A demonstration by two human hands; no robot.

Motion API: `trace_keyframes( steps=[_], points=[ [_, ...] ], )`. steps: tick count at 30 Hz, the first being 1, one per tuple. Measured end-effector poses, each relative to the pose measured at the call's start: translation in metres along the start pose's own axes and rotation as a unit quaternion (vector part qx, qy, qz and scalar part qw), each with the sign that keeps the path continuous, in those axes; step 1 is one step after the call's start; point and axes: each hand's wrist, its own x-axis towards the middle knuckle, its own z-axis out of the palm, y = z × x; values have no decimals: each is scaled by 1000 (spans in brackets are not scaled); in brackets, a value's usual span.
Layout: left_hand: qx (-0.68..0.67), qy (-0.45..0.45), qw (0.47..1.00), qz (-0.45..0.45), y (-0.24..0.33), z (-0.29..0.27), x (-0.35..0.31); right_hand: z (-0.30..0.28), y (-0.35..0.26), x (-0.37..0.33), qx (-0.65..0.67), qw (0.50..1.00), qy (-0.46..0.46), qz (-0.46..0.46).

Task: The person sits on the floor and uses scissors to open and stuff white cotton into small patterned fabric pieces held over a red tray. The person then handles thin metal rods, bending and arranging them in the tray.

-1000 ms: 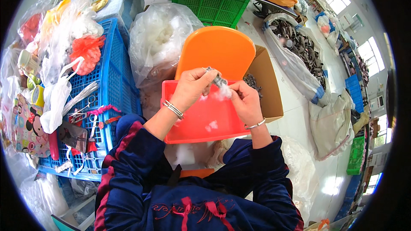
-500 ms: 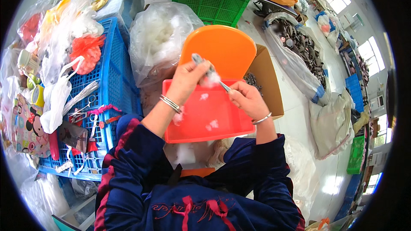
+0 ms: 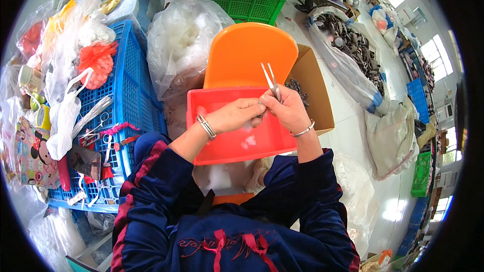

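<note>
My two hands meet over a red plastic tray (image 3: 217,157). My right hand (image 3: 291,113) is closed around metal tweezers (image 3: 272,84), whose two tips point up and away from me. Closed fingers of my left hand (image 3: 236,115) touch the right fingertips and pinch a small grey piece, now almost wholly hidden by the fingers. Bits of white stuffing (image 3: 249,141) lie on the tray's bottom below the hands.
Behind the tray stands an orange seat (image 3: 252,53), with a clear bag of white stuffing (image 3: 184,35) to its left and a cardboard box (image 3: 315,90) to its right. Blue crates (image 3: 133,75) holding scissors and bags stand at left; a sack of dark pieces (image 3: 348,45) lies at far right.
The tweezers have turned from pointing into the grey piece to pointing up and away. Both hands have come together, the left moving right and down; the white tuft at the grey piece no longer shows.
</note>
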Motion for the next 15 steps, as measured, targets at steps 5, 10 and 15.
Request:
trace_keyframes(
  steps=[5,10,15],
  points=[
    [16,-74,997,-8,2,0,-3,-31,-8,-5,33,986,160,-10],
    [154,-84,984,34,-11,-13,2,-70,-3,-10,112,968,218,-47],
    [-2,129,992,15,-4,14,5,-55,1,-12,113,969,218,-32]
  ],
)
